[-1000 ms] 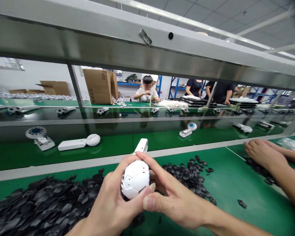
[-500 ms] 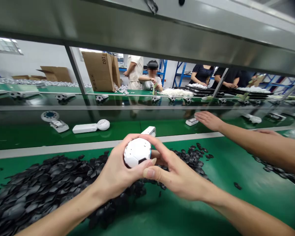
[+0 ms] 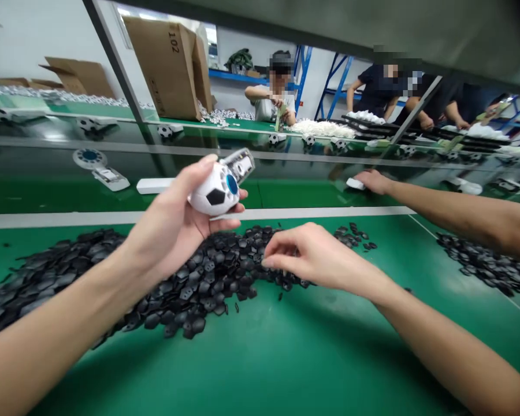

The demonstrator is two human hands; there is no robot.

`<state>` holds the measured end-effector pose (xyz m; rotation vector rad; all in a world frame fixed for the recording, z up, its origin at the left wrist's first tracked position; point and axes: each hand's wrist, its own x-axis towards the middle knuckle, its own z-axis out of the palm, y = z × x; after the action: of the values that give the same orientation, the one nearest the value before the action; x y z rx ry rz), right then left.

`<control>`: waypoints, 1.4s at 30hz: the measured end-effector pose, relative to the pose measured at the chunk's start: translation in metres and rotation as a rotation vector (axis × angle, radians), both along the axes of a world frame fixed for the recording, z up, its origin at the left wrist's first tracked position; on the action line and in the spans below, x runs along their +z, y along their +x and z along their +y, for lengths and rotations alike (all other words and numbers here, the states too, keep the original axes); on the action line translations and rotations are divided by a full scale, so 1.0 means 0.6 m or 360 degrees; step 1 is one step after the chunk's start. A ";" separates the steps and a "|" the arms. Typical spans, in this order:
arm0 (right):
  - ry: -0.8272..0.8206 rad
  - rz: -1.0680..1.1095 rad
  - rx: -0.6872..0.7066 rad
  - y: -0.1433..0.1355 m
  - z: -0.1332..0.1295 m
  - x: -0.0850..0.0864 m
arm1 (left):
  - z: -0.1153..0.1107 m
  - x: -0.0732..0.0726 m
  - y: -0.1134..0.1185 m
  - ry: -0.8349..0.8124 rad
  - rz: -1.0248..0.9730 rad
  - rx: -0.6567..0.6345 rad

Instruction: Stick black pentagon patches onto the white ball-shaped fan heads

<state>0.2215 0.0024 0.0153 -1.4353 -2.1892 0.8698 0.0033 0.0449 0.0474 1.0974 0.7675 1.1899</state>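
Observation:
My left hand (image 3: 167, 231) is wrapped round a white soccer-ball-shaped device (image 3: 204, 199) above the near edge of the belt. One black pentagon panel and a blue round centre show on its head, and its handle (image 3: 242, 166) lies open with parts inside, pointing up and right. Lower and to the right, my right hand (image 3: 318, 254) hovers over the pile of black pentagon pieces (image 3: 199, 277). Its thumb and forefinger are curled together in a pinch; whether a piece is between them cannot be made out.
Several white devices lie on the green belt, among them an open one (image 3: 110, 178) at left. From the right, a co-worker's hand (image 3: 375, 181) touches a white part (image 3: 355, 184). A second black pile (image 3: 494, 266) lies at right. A metal shelf (image 3: 372, 23) overhangs the bench.
My hands have parted. The left hand lifted the device up and left, turning its blue centre into sight; the right let go of it and moved right, over the black pieces. The view has tilted down.

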 end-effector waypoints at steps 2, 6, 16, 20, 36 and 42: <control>-0.0029 -0.0310 0.0127 -0.012 -0.002 -0.011 | -0.001 0.006 -0.003 0.0030 0.0036 0.0131; -0.0041 -0.0480 0.0146 -0.035 -0.009 -0.038 | -0.010 0.013 -0.004 0.0113 0.0118 0.0235; 0.0222 -0.1043 0.0266 -0.065 -0.042 -0.044 | -0.016 0.012 -0.001 0.0118 0.0112 0.0110; 0.0358 -0.1141 0.0443 -0.079 -0.055 -0.043 | -0.013 0.008 0.003 0.0257 0.0100 0.0044; 0.0271 -0.0629 0.0198 -0.049 -0.020 -0.004 | 0.022 -0.029 -0.018 0.0001 0.0293 0.0412; 0.0326 0.0566 -0.0081 -0.021 -0.007 -0.006 | 0.014 -0.038 -0.004 -0.0059 0.0353 0.0317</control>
<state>0.2088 -0.0020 0.0117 -1.1357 -1.9055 0.7884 0.0007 0.0533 0.0249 1.1547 1.0863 1.2268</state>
